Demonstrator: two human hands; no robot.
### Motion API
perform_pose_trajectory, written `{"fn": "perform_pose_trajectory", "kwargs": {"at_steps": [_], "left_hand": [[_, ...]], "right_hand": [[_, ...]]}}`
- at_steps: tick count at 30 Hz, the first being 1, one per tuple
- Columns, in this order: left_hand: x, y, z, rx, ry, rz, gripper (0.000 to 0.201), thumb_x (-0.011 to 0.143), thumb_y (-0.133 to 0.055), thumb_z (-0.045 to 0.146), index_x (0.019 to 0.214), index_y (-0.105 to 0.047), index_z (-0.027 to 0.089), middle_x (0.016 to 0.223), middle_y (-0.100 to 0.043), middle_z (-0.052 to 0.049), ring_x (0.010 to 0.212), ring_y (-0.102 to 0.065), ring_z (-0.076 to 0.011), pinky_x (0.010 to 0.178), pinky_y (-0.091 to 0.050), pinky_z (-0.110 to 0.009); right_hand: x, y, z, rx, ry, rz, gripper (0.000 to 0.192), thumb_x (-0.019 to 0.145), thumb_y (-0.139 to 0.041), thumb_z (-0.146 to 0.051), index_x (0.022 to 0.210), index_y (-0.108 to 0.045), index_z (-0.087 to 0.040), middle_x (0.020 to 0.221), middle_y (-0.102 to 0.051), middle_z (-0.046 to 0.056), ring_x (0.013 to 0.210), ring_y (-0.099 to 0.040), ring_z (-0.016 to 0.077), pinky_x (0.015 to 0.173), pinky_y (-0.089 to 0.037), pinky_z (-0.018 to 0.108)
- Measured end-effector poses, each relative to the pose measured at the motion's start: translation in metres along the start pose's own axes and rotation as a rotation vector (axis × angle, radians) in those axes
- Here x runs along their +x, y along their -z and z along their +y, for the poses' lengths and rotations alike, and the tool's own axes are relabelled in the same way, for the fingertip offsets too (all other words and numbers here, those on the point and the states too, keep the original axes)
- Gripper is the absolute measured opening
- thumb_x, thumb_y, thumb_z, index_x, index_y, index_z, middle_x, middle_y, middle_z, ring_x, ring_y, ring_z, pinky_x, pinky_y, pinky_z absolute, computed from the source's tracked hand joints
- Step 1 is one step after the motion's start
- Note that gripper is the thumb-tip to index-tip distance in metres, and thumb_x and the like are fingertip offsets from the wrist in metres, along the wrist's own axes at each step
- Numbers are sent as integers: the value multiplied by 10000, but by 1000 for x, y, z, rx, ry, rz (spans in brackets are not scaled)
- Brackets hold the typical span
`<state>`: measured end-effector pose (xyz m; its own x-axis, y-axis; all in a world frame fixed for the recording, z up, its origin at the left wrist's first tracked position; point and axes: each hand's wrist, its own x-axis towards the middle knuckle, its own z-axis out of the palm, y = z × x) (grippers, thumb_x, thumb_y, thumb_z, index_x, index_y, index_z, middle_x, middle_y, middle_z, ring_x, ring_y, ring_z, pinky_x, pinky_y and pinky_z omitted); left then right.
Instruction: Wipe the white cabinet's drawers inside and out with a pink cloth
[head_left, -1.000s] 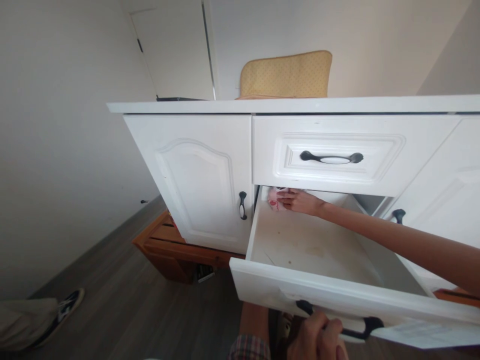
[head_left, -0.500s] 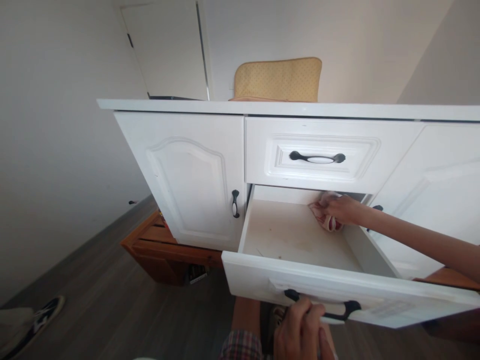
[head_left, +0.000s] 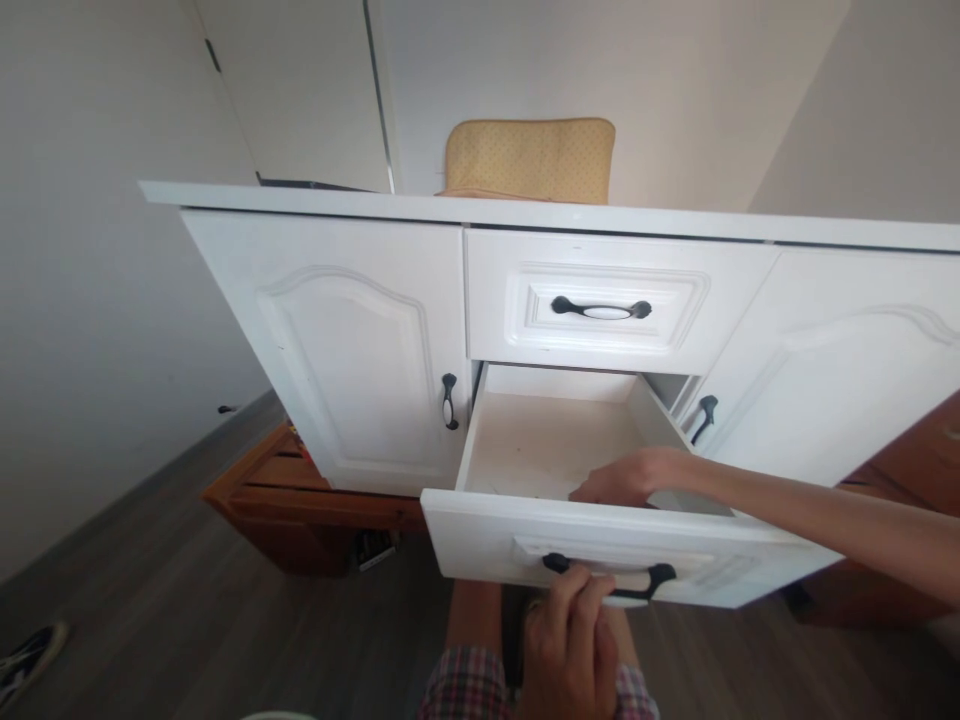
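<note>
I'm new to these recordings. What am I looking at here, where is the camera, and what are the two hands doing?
There is no machine: a person works with bare hands, and the single camera sits on their head, looking forward and down. The left hand grips the dark handle of an open drawer in a white cabinet. The right hand reaches into the drawer's front part; whether it holds anything cannot be seen in this view. The drawer floor that shows is bare and slightly stained. A second drawer above is shut. On the cabinet top stands a yellow padded cover. A low wooden piece sits on the floor behind.
</note>
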<state>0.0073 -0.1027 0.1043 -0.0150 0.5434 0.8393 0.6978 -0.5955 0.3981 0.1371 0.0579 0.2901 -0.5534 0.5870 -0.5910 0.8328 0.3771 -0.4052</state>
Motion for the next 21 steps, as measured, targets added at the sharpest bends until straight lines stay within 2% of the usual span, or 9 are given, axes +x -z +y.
{"fn": "perform_pose_trajectory", "kwargs": {"at_steps": [3, 6, 10, 12, 14, 16, 18, 20, 21], "left_hand": [[1, 2, 0, 6, 14, -3, 369, 1054, -428, 134, 1268, -716, 217, 1165, -811, -76, 1085, -799, -148, 892, -626, -221], [0, 0, 3, 23, 32, 15, 371, 1059, -413, 135, 1248, -721, 222, 1137, -814, -73, 1055, -803, -140, 866, -623, -214], [-1, -6, 7, 35, 53, 50, 375, 1054, -401, 125, 1212, -725, 227, 1095, -817, -68, 1011, -806, -140, 828, -624, -227], [-2, -9, 7, 34, 67, 80, 376, 1040, -409, 107, 1189, -730, 232, 1074, -817, -56, 992, -805, -139, 811, -622, -229], [-3, -12, 7, 29, 73, 103, 374, 1020, -429, 86, 1173, -736, 235, 1061, -815, -46, 971, -804, -135, 804, -617, -226], [-4, -13, 6, 23, 68, 111, 378, 1009, -440, 74, 1171, -741, 236, 1066, -817, -44, 960, -802, -132, 812, -614, -225], [-5, -14, 4, 27, 57, 109, 379, 1013, -442, 75, 1177, -742, 238, 1081, -819, -45, 962, -801, -130, 820, -614, -222], [-7, -14, 1, 40, 40, 105, 373, 1022, -443, 82, 1182, -741, 238, 1089, -820, -45, 968, -804, -129, 831, -616, -214], [-7, -15, 0, 44, 30, 102, 364, 1025, -447, 90, 1183, -739, 239, 1087, -820, -44, 966, -806, -129, 835, -619, -208]], "right_hand": [[15, 3, -31, 160, 209, -42, 385, 906, -690, -227, 1272, -797, -279, 1171, -813, 7, 982, -737, 202, 718, -546, 255], [27, 2, -56, 256, 447, 58, 445, 966, -595, -233, 1383, -723, -323, 1347, -767, -8, 1207, -697, 207, 989, -546, 299], [30, 0, -68, 276, 622, 101, 478, 962, -545, -173, 1402, -678, -305, 1386, -739, 13, 1232, -668, 203, 1083, -502, 329], [23, 2, -68, 319, 640, 119, 434, 977, -537, -191, 1376, -681, -282, 1340, -746, 25, 1191, -670, 206, 1053, -515, 328], [9, 8, -66, 358, 614, 165, 369, 1022, -547, -291, 1366, -678, -262, 1285, -751, 35, 1110, -679, 209, 983, -538, 321], [-12, 13, -60, 319, 569, 330, 342, 1033, -576, -397, 1314, -688, -239, 1197, -757, 44, 1014, -676, 215, 910, -544, 316], [-39, 13, -45, 244, 504, 617, 337, 1012, -599, -454, 1238, -700, -225, 1073, -751, 54, 973, -664, 242, 874, -544, 335], [-70, 3, -19, 220, 342, 895, 356, 1018, -554, -490, 1209, -709, -233, 982, -732, 84, 1004, -663, 300, 847, -557, 378], [-86, -6, -3, 235, 234, 968, 384, 1036, -515, -512, 1227, -713, -245, 988, -729, 106, 1051, -663, 335, 835, -568, 404]]}}
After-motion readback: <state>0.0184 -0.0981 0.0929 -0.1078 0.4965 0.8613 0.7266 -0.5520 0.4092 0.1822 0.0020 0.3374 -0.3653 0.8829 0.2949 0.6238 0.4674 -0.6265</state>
